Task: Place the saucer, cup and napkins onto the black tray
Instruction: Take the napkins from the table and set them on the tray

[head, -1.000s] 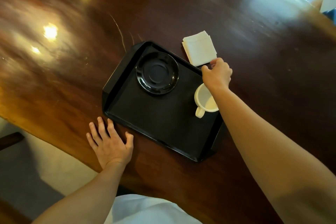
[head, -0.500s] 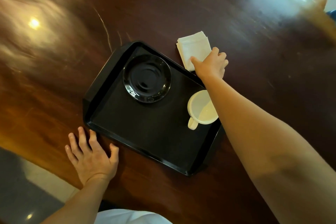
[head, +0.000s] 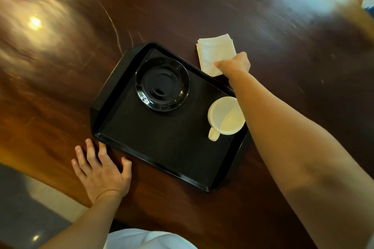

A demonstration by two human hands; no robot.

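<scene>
The right hand (head: 234,64) pinches the near corner of the napkins (head: 215,54), which lie on the table (head: 263,16) just beyond the tray's (head: 162,143) far rim. The judgement here: grip the whole folded stack, thumb under and fingers on top, so loose sheets don't fan out, then lift clear of the rim. The left hand (head: 101,170) lies spread flat beside the tray's near edge. On the matte tray sit a glossy black round saucer (head: 162,84) and a smooth cream cup (head: 225,116).
</scene>
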